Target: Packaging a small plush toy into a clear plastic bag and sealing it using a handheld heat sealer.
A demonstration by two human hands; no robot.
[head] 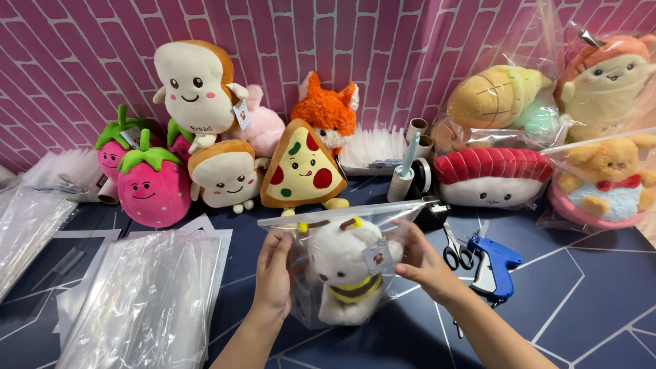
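1. I am gripping a clear bag [311, 273] with my left hand [275, 277] and right hand [418, 263], both closed on its sides, above the desk [588, 301].
2. The white plush bee [345, 277] is sitting inside; the slick plastic could be slipping from my hold, I judge.

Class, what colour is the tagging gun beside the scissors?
Blue tagging gun, seen in the head view.
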